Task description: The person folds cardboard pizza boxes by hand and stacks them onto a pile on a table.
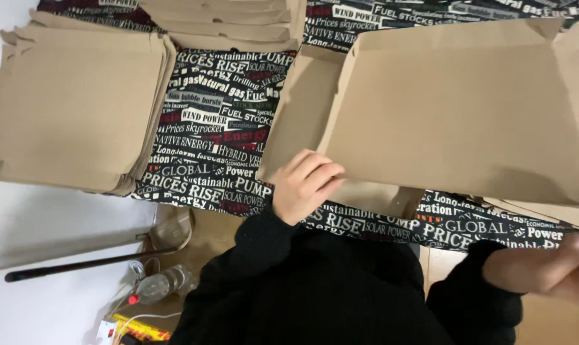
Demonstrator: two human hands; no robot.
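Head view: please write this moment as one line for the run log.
left hand: grips cardboard box at near edge | right hand: at lower right, blurred, grip unclear | flat cardboard stack: left on printed cloth

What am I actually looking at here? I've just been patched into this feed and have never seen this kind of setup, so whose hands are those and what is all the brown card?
There is no machine: it is one view from a camera worn on a person's head, looking down at their own two hands and black sleeves. The left hand grips the near edge of a part-folded brown cardboard box, with side flaps standing up. The right hand is blurred at the lower right, near the card's edge; whether it holds anything I cannot tell. The work lies on a table under a dark printed cloth. On the left lies a stack of flat card blanks, and another stack lies at the far edge. Below on the floor are a clear plastic bottle and some cables.
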